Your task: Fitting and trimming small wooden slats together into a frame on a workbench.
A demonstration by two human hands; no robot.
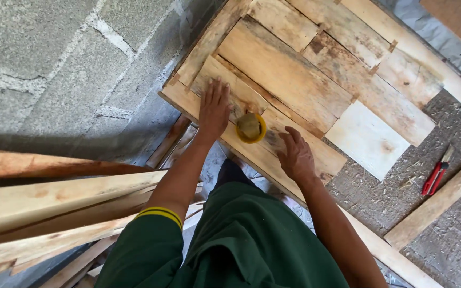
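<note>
Beside the hands, a yellow cup.

Small tub on board panel near its near edge, between left hand and right hand; cutter on floor right of panel; planks stacked left.

Both arms reach up from the bottom of the frame toward its centre. The left hand lies flat, palm down, fingers spread. The right hand is loosely curled, palm down, wrist bent.
</note>
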